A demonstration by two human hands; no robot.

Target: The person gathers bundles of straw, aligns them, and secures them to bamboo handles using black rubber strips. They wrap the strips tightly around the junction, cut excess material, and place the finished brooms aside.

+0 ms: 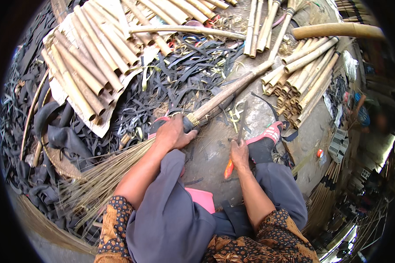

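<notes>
Grey, worn floor [217,151], viewed from my remote station, bears heaps of flat black strips [175,79] from eight to eleven o'clock. Nearest, grey cloth trouser legs [171,210] spread from four to seven, presumably leaving working room between them. At four, the right hand [239,153] closes round an orange-handled knife [228,168], blade toward twelve, probably to keep its edge off the thigh. Just off centre toward nine, the left hand [173,133] curls over the neck of a long, tan-bristled broom with a pale wooden pole [232,90], apparently steadying it; some fingertips are hidden from me. Bristles fan toward eight; the pole runs toward one. Beyond, at two, cut bamboo lengths [303,79] are stacked together; at ten, pale bamboo tubes [100,51] lie on a white sheet [103,127], seemingly kept off the litter.
</notes>
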